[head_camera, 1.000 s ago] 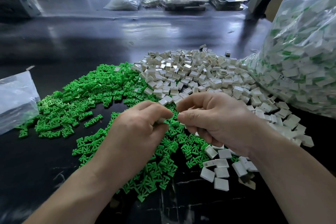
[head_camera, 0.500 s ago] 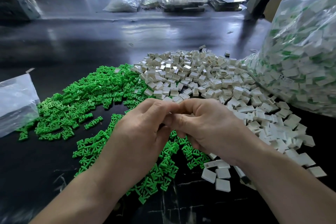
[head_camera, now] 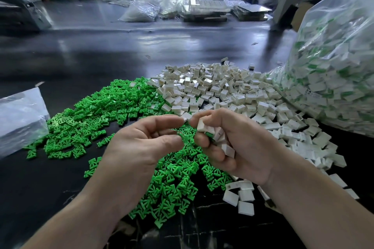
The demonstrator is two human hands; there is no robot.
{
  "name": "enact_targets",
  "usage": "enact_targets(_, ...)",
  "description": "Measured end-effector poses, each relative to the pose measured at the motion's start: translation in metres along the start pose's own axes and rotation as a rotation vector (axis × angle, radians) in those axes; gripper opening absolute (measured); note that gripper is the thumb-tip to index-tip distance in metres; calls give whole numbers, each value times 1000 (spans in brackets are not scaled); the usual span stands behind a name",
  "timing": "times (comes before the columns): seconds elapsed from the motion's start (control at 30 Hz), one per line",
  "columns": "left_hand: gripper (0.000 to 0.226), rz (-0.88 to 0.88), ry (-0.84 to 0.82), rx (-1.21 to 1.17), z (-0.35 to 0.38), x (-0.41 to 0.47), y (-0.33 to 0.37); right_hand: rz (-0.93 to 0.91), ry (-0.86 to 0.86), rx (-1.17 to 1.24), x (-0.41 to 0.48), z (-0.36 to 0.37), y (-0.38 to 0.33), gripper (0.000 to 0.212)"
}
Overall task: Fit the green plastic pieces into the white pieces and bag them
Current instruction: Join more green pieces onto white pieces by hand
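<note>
A heap of green plastic pieces (head_camera: pixel 105 115) covers the black table at left and centre. A heap of white pieces (head_camera: pixel 222 91) lies behind and to the right of it. My right hand (head_camera: pixel 232 143) is turned palm-up and grips several white pieces (head_camera: pixel 214 133) in its curled fingers. My left hand (head_camera: pixel 141 145) sits just left of it, thumb and forefinger pinching one small green piece (head_camera: pixel 185 136). The two hands are a finger's width apart above the green heap.
A big clear bag (head_camera: pixel 334 70) of assembled white-and-green parts stands at the right. A flat clear bag (head_camera: pixel 20 115) lies at the left edge. A few white pieces (head_camera: pixel 240 198) lie near my right wrist. Bags and trays (head_camera: pixel 202 12) crowd the far side.
The hands were pressed together half a second ago; now they have parted. My right hand has rolled palm-up, showing the white pieces in it.
</note>
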State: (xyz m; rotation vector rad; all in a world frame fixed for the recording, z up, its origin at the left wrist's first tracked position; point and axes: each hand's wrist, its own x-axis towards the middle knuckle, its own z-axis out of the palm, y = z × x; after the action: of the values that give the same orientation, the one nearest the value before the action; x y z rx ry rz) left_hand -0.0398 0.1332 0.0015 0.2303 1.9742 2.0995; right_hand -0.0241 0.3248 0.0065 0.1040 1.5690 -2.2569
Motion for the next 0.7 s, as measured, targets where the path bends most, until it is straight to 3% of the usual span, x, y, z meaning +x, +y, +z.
enact_targets(0.13,27,-61,-42,-222,4,2,0,27,-105,167,1,0,1,24)
enact_targets(0.3,14,-107,-16,-362,1,5,-2,42,-94,218,-1,1,-1,27)
enact_targets(0.47,13,-78,6,-342,2,4,-4,35,-77,151,-2,5,0,8)
enact_targets(0.7,25,20,15,-290,4,3,-4,40,-52,77,-4,8,-1,8)
